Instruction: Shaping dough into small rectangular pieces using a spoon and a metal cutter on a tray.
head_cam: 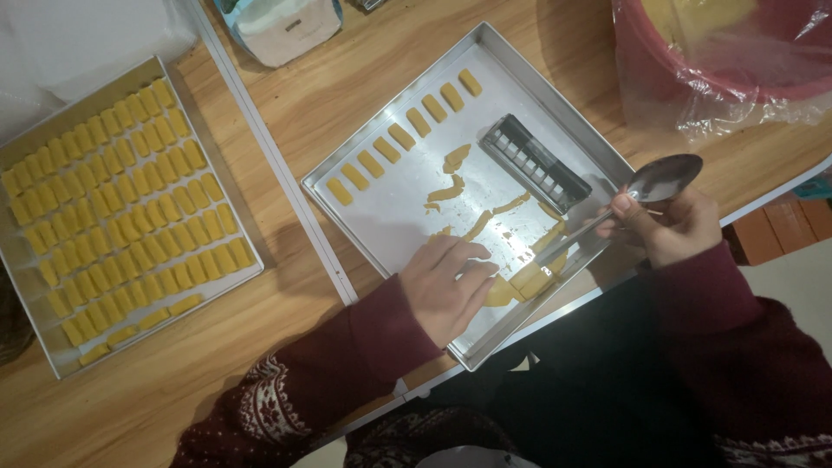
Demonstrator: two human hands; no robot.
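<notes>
Bench (347, 95): light wood, with a white strip running across it between the two trays.
Left tray (35, 342): metal, at the far left, packed with rows of small yellow dough bars (121, 199) set side by side.
Bag (282, 26): pale, at the top edge, only partly in view.
Middle tray (390, 217): metal, tilted, mostly bare; a single slanted row of bars (403, 130) lines its upper left side, with loose dough scraps (451, 178) near the centre.
Left hand (446, 282): flat and open, palm down on the middle tray's near corner, fingertips touching dough at a flattened dough lump (520, 282); it grips nothing.
Mould (533, 162): dark metal rack with a row of cells, lying in the middle tray's right part.
Right hand (672, 225): closed around a metal spoon (663, 179), bowl up and to the right, handle end pressing down on the lump.
Basin (737, 43): red, lined with clear plastic, at the top right.
</notes>
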